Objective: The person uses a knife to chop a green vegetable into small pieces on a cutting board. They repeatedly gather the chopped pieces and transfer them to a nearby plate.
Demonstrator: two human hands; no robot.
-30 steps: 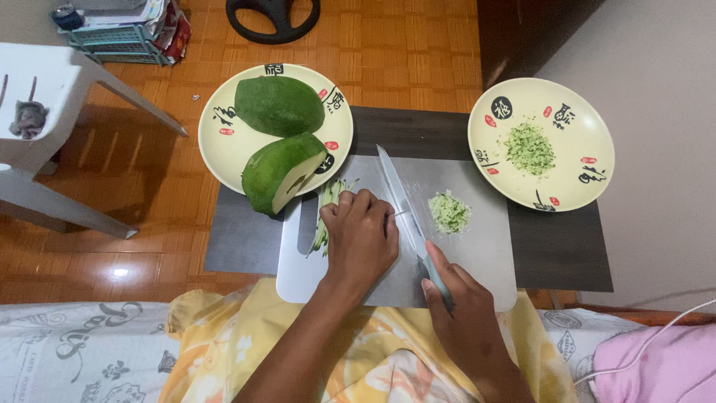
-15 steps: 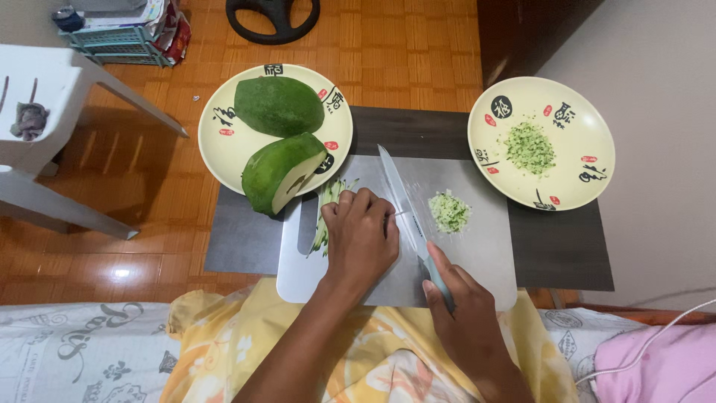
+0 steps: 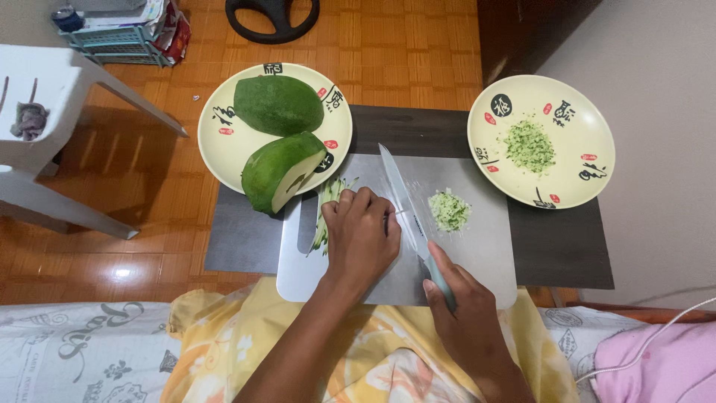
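Left hand (image 3: 360, 237) fingers press green strips (image 3: 326, 207); right hand (image 3: 464, 307) fingers grip knife (image 3: 409, 215) alongside

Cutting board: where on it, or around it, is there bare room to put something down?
Free: the cutting board right of the knife, below the chopped pile; the dark mat under the right plate; the mat's left strip.
Crowded: the middle, with left hand, green strips, right hand; the left plate, filled by two green fruit halves.

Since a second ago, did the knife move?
No. The knife lies in the same place on the cutting board, blade beside the chopped green pile, gripped by the right hand.
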